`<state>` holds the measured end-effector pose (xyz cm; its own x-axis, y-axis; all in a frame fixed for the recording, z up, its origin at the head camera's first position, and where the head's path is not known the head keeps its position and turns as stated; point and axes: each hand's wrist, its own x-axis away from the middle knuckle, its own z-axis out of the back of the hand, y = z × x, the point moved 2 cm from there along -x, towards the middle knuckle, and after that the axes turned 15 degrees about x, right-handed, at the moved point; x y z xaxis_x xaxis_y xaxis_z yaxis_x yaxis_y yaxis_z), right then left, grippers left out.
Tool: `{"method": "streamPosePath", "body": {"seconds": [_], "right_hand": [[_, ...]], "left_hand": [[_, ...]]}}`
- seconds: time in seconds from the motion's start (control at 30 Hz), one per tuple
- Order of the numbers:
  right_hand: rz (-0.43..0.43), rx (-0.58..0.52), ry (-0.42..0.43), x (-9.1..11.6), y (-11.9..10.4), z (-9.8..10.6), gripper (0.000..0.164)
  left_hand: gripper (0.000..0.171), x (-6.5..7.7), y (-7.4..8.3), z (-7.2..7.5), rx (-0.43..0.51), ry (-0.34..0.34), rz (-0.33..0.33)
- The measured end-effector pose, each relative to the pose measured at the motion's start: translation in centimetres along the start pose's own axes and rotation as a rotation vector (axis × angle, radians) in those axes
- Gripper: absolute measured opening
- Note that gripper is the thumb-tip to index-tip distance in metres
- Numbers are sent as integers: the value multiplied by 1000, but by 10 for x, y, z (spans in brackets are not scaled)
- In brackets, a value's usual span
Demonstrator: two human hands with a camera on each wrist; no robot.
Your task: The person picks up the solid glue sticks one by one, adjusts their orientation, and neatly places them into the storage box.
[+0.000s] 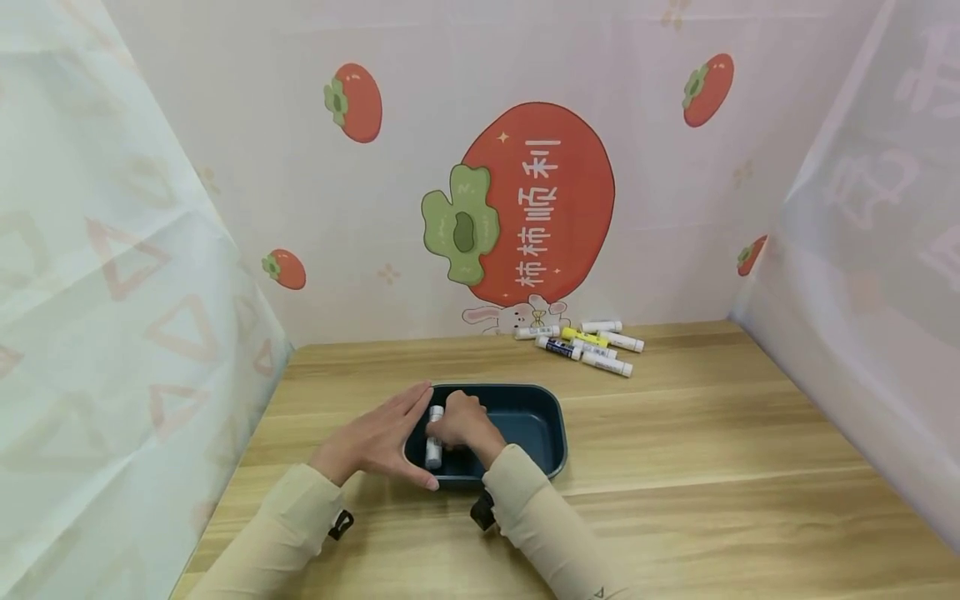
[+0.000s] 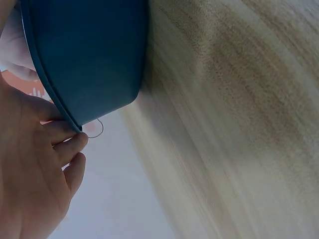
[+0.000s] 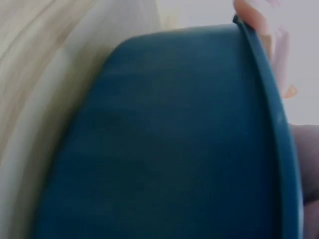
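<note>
At the far left, a pale sheet with printed triangles (image 1: 150, 250) hangs beside the wood-grain bench (image 1: 712, 450). A cream sleeve (image 1: 270, 525) leads to the left hand (image 1: 382, 437), which grasps the left end of a dark blue rectangular tray (image 1: 534, 429): the thumb lies over the near rim, the fingers are at the far corner, and the left wrist view shows fingertips touching the rim there. Inside the tray, at its left end, a white labelled tube (image 1: 433, 452) lies lengthwise from near to far. Just right of it, the right hand (image 1: 465, 421) reaches down into the tray with curled fingers, pinching the tube; its far fingertips are hidden. Behind, a large printed persimmon (image 1: 570, 217) with white characters covers the middle of the back sheet (image 1: 405, 217). Farther right, apart from the tray and near the back edge, lies a loose cluster of capped tubes: one dark blue tube (image 1: 558, 348), one yellow tube (image 1: 587, 337) and five white tubes (image 1: 607, 364), some touching or overlapping.
</note>
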<state>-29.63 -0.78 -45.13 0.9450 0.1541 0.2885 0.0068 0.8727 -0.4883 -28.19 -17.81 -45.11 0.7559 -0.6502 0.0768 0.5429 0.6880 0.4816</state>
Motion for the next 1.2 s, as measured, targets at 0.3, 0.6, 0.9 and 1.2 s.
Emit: {"method": "streamPosePath", "body": {"seconds": [0.3,0.6,0.9,1.2], "right_hand": [[-54,-38,-24,-4,-5,-6,21],[-58,-70,-33,-25,1,-17,21],[-36,-100,-57,-9,0,-14,28],[16,-67,-42,0,3,-7,23]], "left_hand": [[142,-2,0,0,16,2,-14],[141,-1,0,2,26,0,-11],[142,3,-1,-3,69,-4,-3],[141,3,0,-3,62,9,-2]]}}
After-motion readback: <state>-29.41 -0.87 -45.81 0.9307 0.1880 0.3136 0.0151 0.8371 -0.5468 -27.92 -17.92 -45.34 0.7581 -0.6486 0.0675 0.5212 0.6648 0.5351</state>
